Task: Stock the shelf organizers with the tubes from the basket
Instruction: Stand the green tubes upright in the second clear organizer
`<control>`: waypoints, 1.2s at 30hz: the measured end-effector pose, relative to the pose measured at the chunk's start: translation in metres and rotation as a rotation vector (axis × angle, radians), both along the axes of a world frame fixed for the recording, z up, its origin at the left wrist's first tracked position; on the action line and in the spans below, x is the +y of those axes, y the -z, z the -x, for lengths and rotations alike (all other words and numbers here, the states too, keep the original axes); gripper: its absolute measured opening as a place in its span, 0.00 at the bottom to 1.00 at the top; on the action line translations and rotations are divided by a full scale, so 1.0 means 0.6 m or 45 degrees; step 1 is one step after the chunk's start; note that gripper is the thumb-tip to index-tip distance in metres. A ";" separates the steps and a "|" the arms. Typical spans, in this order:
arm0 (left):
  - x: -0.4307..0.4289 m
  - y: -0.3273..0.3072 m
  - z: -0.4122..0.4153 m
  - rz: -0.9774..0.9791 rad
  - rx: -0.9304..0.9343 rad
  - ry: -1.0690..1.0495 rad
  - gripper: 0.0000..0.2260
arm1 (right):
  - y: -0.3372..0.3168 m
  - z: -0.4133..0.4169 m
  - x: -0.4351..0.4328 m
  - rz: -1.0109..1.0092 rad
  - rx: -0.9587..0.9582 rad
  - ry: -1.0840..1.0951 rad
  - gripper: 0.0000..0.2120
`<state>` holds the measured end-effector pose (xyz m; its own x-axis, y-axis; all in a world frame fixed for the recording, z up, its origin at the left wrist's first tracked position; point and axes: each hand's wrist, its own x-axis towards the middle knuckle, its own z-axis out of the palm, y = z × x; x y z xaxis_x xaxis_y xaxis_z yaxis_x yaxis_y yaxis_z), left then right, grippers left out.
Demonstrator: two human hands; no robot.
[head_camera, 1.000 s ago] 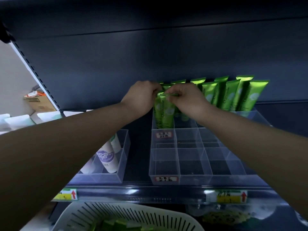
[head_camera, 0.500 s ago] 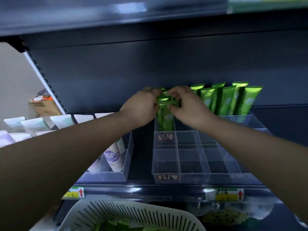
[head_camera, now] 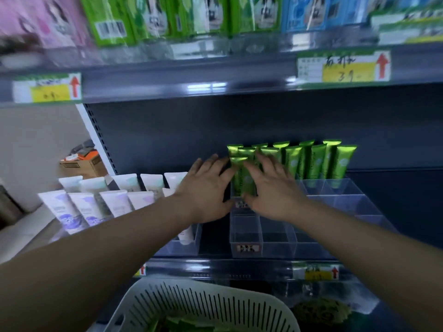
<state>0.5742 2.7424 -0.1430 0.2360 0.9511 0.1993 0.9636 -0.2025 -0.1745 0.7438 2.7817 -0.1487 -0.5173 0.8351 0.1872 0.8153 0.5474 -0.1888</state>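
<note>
Dark blue shop shelving fills the frame, with a clear divided organizer (head_camera: pixel 247 238) at centre-right on the middle shelf. Green tubes (head_camera: pixel 316 164) stand upright along its back rows, and the frontmost tube (head_camera: pixel 240 180) stands in a left-side compartment at the frame's centre. Both hands are open, fingers spread straight: the left hand (head_camera: pixel 206 188) is just left of that tube, the right hand (head_camera: pixel 271 190) just right of it; actual contact is unclear. More tubes lie in the white slotted basket (head_camera: pixel 215 305) at bottom centre. The likely risk is a hand brushing these tall, narrow tubes and tipping them forward into empty compartments.
</note>
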 end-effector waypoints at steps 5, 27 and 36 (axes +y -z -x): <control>-0.057 0.001 -0.004 -0.043 0.004 -0.039 0.36 | 0.000 0.002 -0.052 0.008 0.016 -0.024 0.36; -0.300 0.131 0.007 0.049 -0.092 -0.115 0.38 | 0.120 -0.011 -0.269 0.162 -0.111 -0.173 0.39; -0.339 0.222 0.013 0.217 -0.216 -0.157 0.37 | 0.214 -0.020 -0.297 0.318 -0.118 -0.245 0.39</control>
<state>0.5664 2.5389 -0.2761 0.0929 0.9938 0.0609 0.9954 -0.0941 0.0184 0.7560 2.6037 -0.2770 -0.6756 0.7343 -0.0662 0.7211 0.6394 -0.2666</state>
